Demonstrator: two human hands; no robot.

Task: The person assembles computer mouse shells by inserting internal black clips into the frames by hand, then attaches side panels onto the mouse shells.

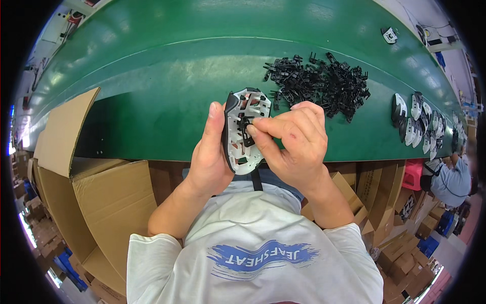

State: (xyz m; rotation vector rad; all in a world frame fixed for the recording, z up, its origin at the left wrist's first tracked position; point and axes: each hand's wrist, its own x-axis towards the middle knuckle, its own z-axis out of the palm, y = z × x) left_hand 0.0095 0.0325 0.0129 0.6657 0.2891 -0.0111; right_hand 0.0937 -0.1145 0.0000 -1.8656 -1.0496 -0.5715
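My left hand (210,152) is wrapped round the black outer side of a white and black plastic mouse shell (237,151), its hollow inner face turned up. The thumb lies along the shell's left edge; the other fingers are hidden beneath. Inside the shell sits a small black plastic bracket (247,134). The thumb and forefinger of my right hand (296,137) pinch this bracket near its right side, over the shell's middle. Beyond my right hand, a heap of similar black plastic brackets (324,83) lies on the green table (177,76).
Several white and black shells (417,119) stand in rows at the table's right, with one white part (389,35) farther back. An open cardboard box (114,202) is at my left. More cartons (374,197) are below the table's right edge. Another person (448,177) sits at far right.
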